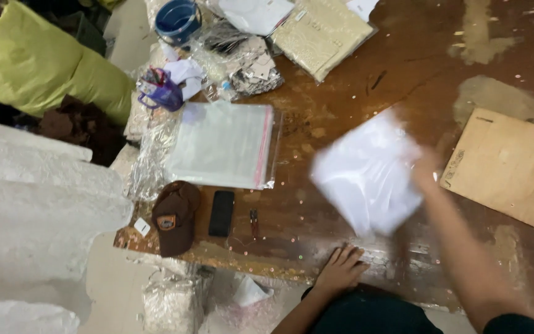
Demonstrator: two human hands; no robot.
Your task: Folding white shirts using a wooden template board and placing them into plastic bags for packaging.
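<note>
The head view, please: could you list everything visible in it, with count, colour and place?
table: one, brown, worn, fills the view
clear bags: one stack, pink-edged, left of centre
cap: one, brown, near edge, left
phone: one, black, right of cap
board: one, tan, right
beige packet: one, top centre
mug: one, purple, above bags
bucket: one, blue, top left
cushion: one, yellow-green, far left
white sheet: one, blurred, centre
left hand: resting on table edge
right hand: holding white sheet
</note>
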